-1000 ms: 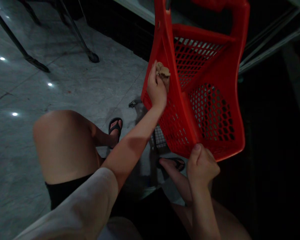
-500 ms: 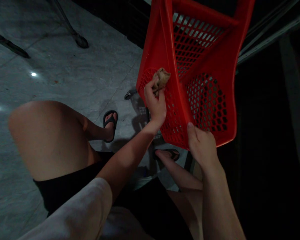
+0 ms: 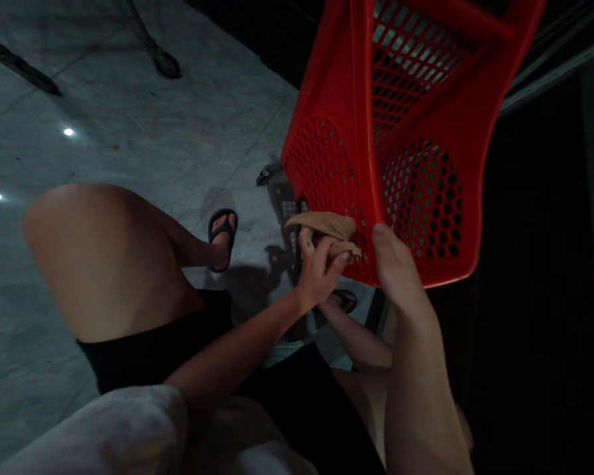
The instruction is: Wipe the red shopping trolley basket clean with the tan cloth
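Note:
My left hand is closed around a crumpled tan cloth, next to the lower outer side of a red plastic basket. One flap of the cloth hangs out to the left above my fingers. The basket is tilted, with round honeycomb patches and slotted panels in its walls. My right hand grips the basket's near rim, thumb on top; its other fingers are hidden.
Dark legs with a caster stand on the grey tiled floor at the upper left. A small wheel shows beside the basket. My feet wear black flip-flops. The right side is very dark.
My left hand and the cloth have moved down along the basket's outer side, and more of the cloth shows. The right hand keeps its hold on the rim; the view has shifted slightly.

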Motion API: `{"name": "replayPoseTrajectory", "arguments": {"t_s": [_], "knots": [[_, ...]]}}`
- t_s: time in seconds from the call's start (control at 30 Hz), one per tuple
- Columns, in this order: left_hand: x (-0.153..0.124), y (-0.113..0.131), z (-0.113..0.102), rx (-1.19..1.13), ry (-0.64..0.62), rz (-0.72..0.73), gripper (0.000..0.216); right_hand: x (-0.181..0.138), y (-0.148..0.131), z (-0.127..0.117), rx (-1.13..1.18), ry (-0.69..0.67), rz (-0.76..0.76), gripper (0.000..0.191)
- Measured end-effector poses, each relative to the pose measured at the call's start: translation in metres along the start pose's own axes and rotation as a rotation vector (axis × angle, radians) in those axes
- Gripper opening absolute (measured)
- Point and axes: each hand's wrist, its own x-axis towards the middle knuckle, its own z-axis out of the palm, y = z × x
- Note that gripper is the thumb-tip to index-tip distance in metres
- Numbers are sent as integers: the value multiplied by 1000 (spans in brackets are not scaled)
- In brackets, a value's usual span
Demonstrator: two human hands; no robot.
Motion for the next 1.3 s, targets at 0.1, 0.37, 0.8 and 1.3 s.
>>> {"name": "replayPoseTrajectory", "arguments": {"t_s": [0.1, 0.37, 0.8, 1.3], "knots": [[34, 2, 1, -111, 15, 101, 27, 0, -6, 4, -1, 30, -29, 64], [-13, 11, -3, -295, -82, 97, 60, 4, -6, 6, 50, 18, -48, 63], [57, -8, 6, -436, 190, -228, 41, -5, -17, 13, -7, 46, -46, 64], [60, -5, -20, -99, 289, -140, 21, 5, -31, 26, -91, 123, -90, 62]]}}
